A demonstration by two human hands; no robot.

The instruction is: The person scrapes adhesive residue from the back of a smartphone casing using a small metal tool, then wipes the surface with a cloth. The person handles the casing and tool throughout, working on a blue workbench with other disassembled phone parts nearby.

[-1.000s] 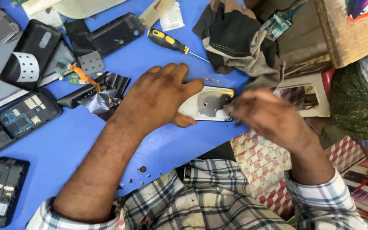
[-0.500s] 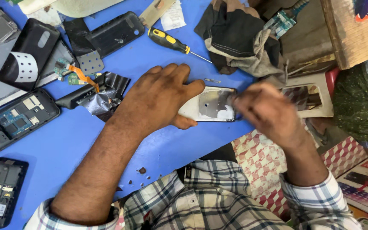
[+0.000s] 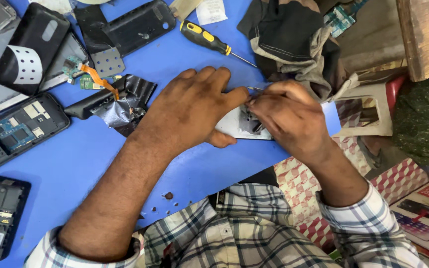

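Tabletop [image 3: 90, 164]: blue, carries the white phone frame [image 3: 232, 130] near its front edge
Left hand [image 3: 189, 109]: flat grip pressing the frame's left end
Right hand [image 3: 289, 116]: grip clenched over the frame's right end
Screwdriver [image 3: 209, 40]: beyond the frame, untouched

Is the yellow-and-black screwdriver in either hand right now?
No, the screwdriver lies loose on the blue table, above the left hand and right hand, which touch the phone part.
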